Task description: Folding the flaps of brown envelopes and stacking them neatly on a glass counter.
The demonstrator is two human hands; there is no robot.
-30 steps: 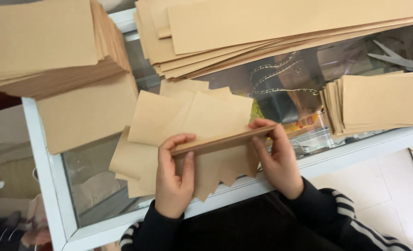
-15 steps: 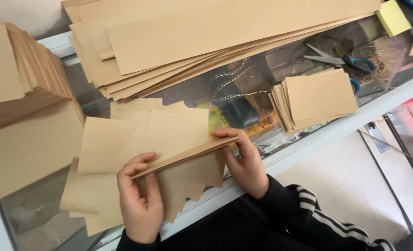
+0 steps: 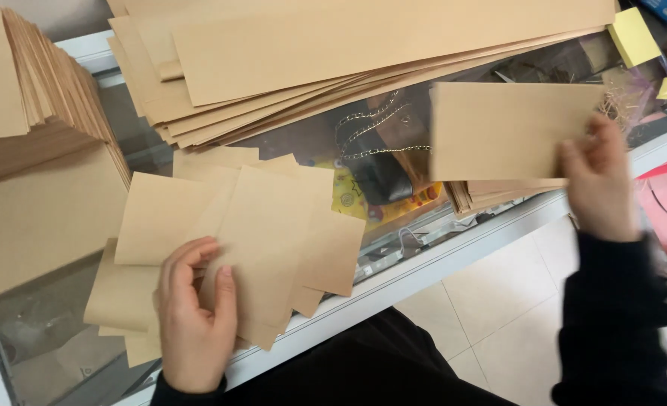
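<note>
My right hand [image 3: 602, 177] holds a folded brown paper piece [image 3: 502, 129] flat above a small stack of folded brown pieces [image 3: 491, 194] at the right of the glass counter [image 3: 393, 263]. The hand is blurred by motion. My left hand [image 3: 194, 316] rests with fingers spread on a loose pile of brown paper sheets [image 3: 258, 225] near the counter's front edge, touching the top sheet.
Long brown paper strips [image 3: 333, 53] lie fanned across the back. A tall stack of brown sheets [image 3: 25, 98] stands at the left. Yellow note pads [image 3: 634, 34] sit at the far right. A dark pouch with a chain [image 3: 378, 162] shows under the glass. Tiled floor lies below.
Both hands were pressing a fold on one brown piece over the loose pile. Now my right hand has carried that folded piece right, over the small stack, and my left hand stays on the pile.
</note>
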